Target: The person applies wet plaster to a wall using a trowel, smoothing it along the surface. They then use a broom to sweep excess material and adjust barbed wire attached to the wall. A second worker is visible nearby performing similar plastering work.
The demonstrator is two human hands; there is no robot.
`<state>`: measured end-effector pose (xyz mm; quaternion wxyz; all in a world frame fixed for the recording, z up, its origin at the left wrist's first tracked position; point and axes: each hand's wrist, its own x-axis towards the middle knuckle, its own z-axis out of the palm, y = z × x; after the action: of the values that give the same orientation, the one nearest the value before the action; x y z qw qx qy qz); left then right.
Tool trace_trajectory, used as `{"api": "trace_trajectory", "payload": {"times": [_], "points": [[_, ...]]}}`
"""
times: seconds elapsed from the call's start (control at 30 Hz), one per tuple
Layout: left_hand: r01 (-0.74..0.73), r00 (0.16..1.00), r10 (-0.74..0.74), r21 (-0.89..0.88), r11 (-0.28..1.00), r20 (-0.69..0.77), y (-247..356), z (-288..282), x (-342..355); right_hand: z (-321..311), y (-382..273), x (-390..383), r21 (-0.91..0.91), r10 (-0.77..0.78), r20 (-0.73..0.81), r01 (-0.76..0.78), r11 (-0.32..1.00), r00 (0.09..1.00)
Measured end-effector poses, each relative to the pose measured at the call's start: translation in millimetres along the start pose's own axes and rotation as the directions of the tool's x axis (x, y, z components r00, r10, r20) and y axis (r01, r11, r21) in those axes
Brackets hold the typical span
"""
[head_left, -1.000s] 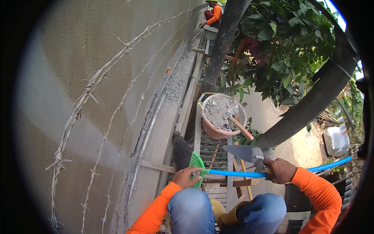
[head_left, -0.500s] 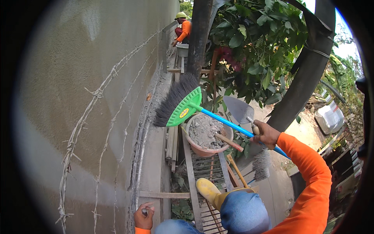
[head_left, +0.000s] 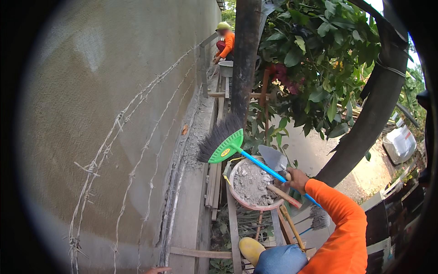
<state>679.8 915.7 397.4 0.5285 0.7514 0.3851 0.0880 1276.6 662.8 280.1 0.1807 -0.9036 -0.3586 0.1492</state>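
The right hand point(head_left: 297, 179) is closed around the blue handle of a broom point(head_left: 228, 145) and also grips a steel trowel point(head_left: 273, 158) whose blade sits just up and left of the knuckles. The broom's green head and dark bristles reach further up-left, touching the ledge at the foot of the grey rendered wall point(head_left: 114, 91). Just left of the hand, below the handle, stands a basin of mortar point(head_left: 251, 185). Only the left hand's fingertips point(head_left: 157, 270) show at the lower edge; its grip cannot be told.

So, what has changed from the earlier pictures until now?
The right hand swung the broom up from across the knees, and its bristles now reach the wall ledge. The left hand let go of the handle and dropped low. The mortar basin stayed on the planks.
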Motion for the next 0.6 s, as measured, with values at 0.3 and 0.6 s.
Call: {"api": "trace_trajectory", "payload": {"times": [0.3, 0.6], "points": [[-0.01, 0.996, 0.007, -0.028, 1.0, -0.093, 1, 16, 11, 18, -13, -20, -0.033, 0.034, -0.165, -0.04, 0.999, 0.986], [-0.018, 0.994, 0.004, -0.126, 0.992, -0.113, -42, 27, 12, 17, -13, -34, 0.153, 0.169, -0.177, -0.142, 0.978, 0.97]]}}
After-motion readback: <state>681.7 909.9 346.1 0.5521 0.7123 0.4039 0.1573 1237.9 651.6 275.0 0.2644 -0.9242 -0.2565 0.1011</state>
